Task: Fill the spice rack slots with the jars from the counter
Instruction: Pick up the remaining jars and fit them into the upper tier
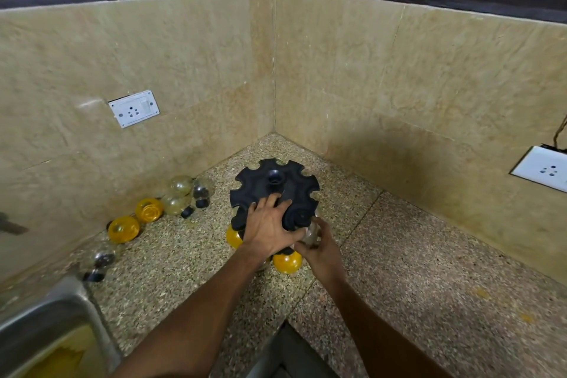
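Observation:
A black round spice rack [276,187] with notched slots stands in the counter corner. My left hand [270,228] rests flat on its top near the front edge, fingers spread. My right hand [320,244] grips a clear jar [310,235] at the rack's front right slot. Two yellow jars [287,262] [233,238] sit in the rack's lower tier below my hands. Loose jars lie on the counter to the left: two yellow ones [123,229] [149,209], pale ones [178,195], and clear ones with dark contents [202,190] [101,261].
A steel sink [46,319] sits at the lower left. Wall sockets are on the left wall [134,108] and the right wall [541,168]. The speckled counter [414,270] stretches to the right; its front edge has a cut-out at the bottom centre.

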